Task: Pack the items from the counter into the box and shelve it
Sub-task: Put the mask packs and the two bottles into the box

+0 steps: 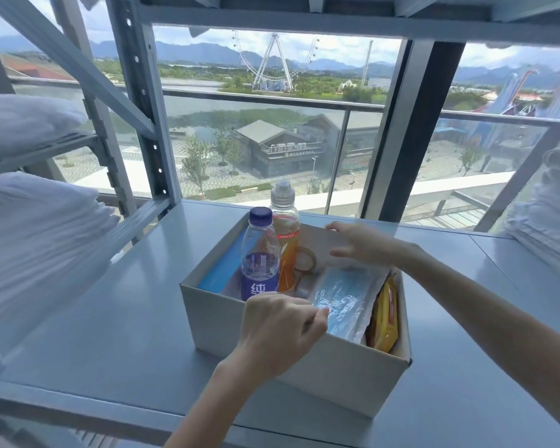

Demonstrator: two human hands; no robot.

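Box (272, 334), grey-white cardboard, open-topped, set on grey metal shelf (117, 305) of a racking unit, turned at an angle to the shelf's front edge.

Contents, left to right:
- flat blue packet (219, 270), leaning against left inner wall;
- water bottle (260, 253), clear, purple cap and purple label, upright, neck above the rim;
- orange drink bottle (286, 240), clear cap, upright, just behind and touching the water bottle;
- tape roll (305, 258), brownish, beside the orange bottle toward the far wall;
- mask packet (343, 302), light blue face masks in clear plastic, lying tilted across the middle of the box;
- yellow snack packet (385, 321), standing on edge against right inner wall, partly hidden by the mask packet.

Left hand (280, 331): over near rim, fingers curled narrow, pinching near end of mask packet.
Right hand (359, 244): over far side of box, fingers spread loosely, fingertips on far end of mask packet's plastic; firm grip or mere touch cannot be told.

Surroundings:
- folded white linen (29, 240) stacked on adjoining shelves at left; more white linen (550, 221) at right edge;
- window (272, 124) directly behind racking, showing ferris wheel (274, 59), low grey building, mountains.
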